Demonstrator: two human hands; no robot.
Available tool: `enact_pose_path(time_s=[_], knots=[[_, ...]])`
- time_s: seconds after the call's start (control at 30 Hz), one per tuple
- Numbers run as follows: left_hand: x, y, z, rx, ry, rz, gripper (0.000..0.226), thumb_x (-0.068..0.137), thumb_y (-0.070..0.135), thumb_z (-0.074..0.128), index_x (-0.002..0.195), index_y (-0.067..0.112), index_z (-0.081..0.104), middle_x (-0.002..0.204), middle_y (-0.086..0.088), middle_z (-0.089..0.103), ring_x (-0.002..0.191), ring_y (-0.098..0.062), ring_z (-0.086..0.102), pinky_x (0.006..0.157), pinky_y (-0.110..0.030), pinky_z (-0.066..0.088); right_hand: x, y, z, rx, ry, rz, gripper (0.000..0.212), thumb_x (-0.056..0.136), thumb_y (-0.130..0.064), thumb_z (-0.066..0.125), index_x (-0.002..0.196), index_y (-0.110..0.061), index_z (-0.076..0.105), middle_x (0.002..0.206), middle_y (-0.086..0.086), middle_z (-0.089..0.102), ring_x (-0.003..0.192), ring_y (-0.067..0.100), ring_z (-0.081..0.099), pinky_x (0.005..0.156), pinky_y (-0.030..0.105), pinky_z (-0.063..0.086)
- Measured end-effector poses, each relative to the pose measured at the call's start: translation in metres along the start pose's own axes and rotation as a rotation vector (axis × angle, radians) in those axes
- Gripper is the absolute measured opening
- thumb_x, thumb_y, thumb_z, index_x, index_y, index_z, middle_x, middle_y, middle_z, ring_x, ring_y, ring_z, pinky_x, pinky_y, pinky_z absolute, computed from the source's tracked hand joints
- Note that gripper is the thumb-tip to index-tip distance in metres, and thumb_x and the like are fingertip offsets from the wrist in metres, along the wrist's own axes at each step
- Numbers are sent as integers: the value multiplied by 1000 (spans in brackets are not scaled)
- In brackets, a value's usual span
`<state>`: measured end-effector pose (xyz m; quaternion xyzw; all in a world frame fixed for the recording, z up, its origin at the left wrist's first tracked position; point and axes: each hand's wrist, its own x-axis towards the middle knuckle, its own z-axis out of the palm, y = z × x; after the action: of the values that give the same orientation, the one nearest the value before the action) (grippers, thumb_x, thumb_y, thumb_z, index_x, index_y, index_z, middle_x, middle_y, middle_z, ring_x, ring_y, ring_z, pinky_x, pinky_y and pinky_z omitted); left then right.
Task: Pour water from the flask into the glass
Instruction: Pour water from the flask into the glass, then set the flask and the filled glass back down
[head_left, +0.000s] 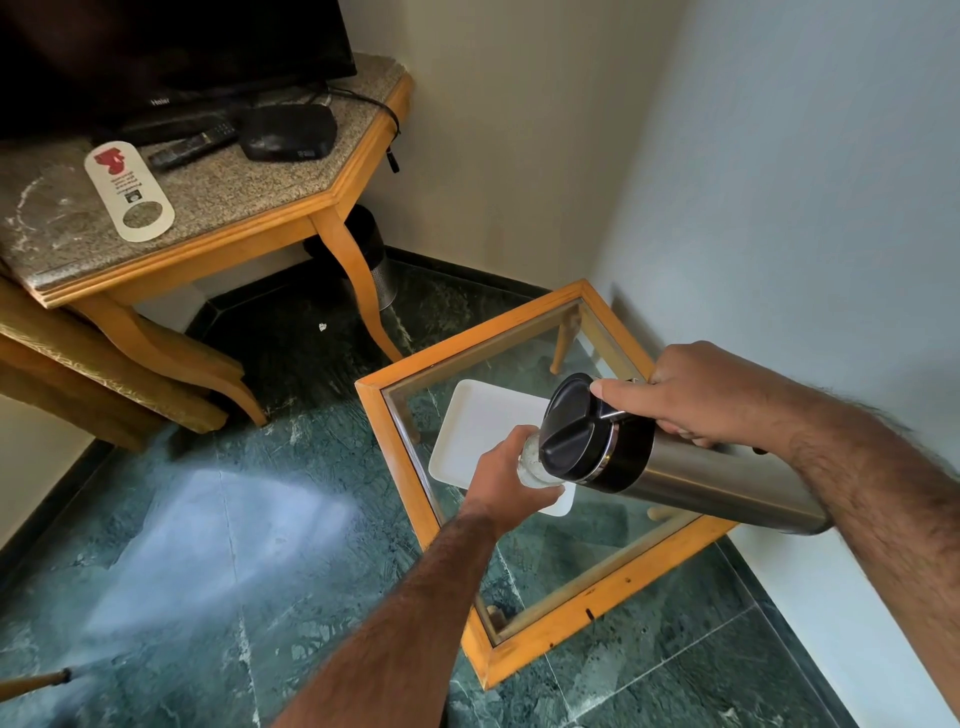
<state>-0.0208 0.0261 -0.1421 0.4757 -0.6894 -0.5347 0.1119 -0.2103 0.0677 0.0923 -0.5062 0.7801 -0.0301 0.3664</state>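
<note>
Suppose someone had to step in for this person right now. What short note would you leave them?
Left hand: holds the glass above the white tray on the glass-topped table.
Right hand: holds the steel flask tipped nearly flat, black lid at the glass rim, thumb on the lid.
Done: both lifted, flask tilted to pour.
Unclear: the water level in the glass.
Left: finish pouring, right the flask, put both down.

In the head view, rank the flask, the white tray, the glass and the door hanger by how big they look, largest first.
1. Flask, though it is nearest the camera.
2. White tray, partly covered.
3. Door hanger on the far table.
4. Glass, mostly hidden by the left hand and the flask, so unsure.
</note>
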Motion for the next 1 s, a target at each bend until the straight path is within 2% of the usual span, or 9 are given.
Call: enact_pose_path(time_s=[0.27,0.5,0.6,0.7,0.83,1.0], knots=[[-1,1,0,-19,-1,-5,75,69,27,92,131,37,52,126,13,66,118,-12,60,95,-21,47,-2,2,0,10,10,-21,75,86,-69,54,33,-18,43,33,-6,40,31,12,35,59,31,44],[-5,0,0,-19,6,-15,76,69,28,93,132,38,51,125,14,65,117,-12,60,91,-20,47,-9,7,-1,99,46,-31,75,94,-62,52,33,-19,41,31,-5,41,25,5,35,58,29,42],[-6,1,0,-12,7,-15,76,68,29,93,130,40,51,125,15,65,117,-11,60,94,-23,49,-9,10,3,93,43,-34,73,92,-65,51,36,-19,42,31,-6,41,26,6,35,60,30,43],[-6,1,-3,-16,20,-5,72,69,27,93,127,39,52,122,14,66,115,-12,61,95,-24,50,-9,15,6,96,47,-23,78,90,-70,49,31,-19,40,31,-5,40,27,7,35,62,32,45],[-6,3,-5,-14,28,12,73,68,27,93,129,34,54,121,11,66,114,-13,62,96,-26,53,-12,26,9,148,74,-25,80,85,-75,47,31,-18,35,34,-4,37,30,11,34,58,30,41],[-6,7,-7,8,50,16,72,68,30,94,128,35,53,120,12,65,111,-10,61,96,-26,53,-15,42,13,263,188,4,76,83,-78,44,37,-17,36,35,-1,37,30,14,33,49,23,35]])
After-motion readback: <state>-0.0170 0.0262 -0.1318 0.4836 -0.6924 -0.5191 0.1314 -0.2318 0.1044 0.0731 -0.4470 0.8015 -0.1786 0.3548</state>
